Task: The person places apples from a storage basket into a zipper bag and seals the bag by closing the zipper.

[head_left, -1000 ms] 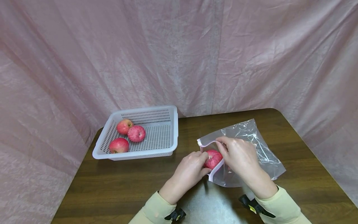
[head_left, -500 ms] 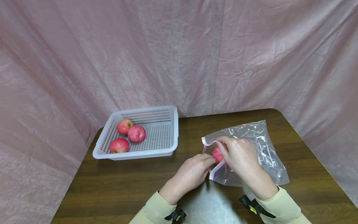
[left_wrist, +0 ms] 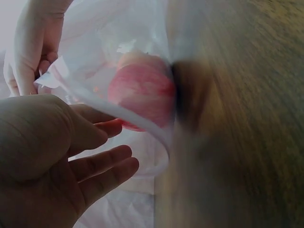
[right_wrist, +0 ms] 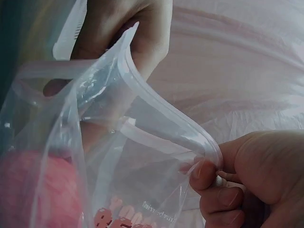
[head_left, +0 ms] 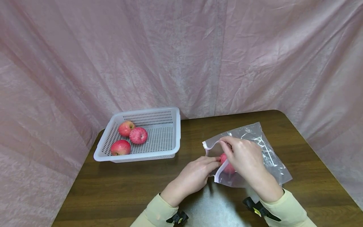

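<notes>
Beyond and to the left of the left hand (head_left: 195, 175), a basket (head_left: 141, 156) holds three apples (head_left: 138, 135). The clear bag (head_left: 270, 157) lies under the right hand (head_left: 246, 157) and spreads away to its right; the thin film looks light, limp and rather slippery, likely to fold back on itself, so its firmest hold should be the thicker zip strip (right_wrist: 175, 114) along the mouth. Between the two hands, just inside that mouth, sits one red apple (left_wrist: 142, 92): probably solid and fairly heavy beside the film, smooth-skinned, apt to roll and easily bruised, best held round its sides or nudged with flat fingertips. As for pose, the right hand arches palm-down over the bag, its thumb and fingers pinching the far edge of the mouth and lifting it. The left hand comes in low from the near left, grasping nothing, its fingers extended and spaced, the foremost fingertips reaching in and seeming to touch the apple.
</notes>
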`<state>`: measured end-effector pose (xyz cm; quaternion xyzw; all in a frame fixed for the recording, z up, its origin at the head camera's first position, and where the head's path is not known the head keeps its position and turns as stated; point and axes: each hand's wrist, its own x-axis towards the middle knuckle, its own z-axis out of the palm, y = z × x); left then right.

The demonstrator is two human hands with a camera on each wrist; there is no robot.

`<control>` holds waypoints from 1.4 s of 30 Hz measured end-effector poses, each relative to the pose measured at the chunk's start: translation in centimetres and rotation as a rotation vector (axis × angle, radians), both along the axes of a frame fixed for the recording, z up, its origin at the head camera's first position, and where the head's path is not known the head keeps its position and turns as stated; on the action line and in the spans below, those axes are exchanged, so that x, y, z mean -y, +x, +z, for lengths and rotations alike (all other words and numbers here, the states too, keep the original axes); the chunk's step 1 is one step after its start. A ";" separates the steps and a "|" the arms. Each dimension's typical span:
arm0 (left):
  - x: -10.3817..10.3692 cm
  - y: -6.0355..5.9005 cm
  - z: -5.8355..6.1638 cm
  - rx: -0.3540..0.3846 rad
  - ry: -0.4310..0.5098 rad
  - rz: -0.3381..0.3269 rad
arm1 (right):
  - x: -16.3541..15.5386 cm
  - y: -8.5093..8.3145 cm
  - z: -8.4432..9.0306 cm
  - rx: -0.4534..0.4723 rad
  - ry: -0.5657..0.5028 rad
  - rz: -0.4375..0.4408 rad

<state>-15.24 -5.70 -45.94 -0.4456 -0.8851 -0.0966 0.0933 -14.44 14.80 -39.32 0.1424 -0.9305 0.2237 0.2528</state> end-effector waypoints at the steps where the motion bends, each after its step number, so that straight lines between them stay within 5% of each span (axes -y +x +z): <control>1: 0.0 0.0 0.0 -0.003 -0.002 -0.001 | -0.1 -0.1 -0.1 -0.002 -0.002 0.000; 20: 1.3 0.5 2.4 -0.022 0.138 0.044 | -1.8 -1.3 0.8 -0.016 -0.071 -0.067; 29: 3.7 0.0 3.9 -0.075 0.212 0.073 | -1.8 -2.0 1.7 -0.022 -0.114 -0.081; 42: 8.3 -0.9 6.3 -0.104 0.195 0.161 | -2.1 -1.6 1.9 -0.019 -0.135 -0.090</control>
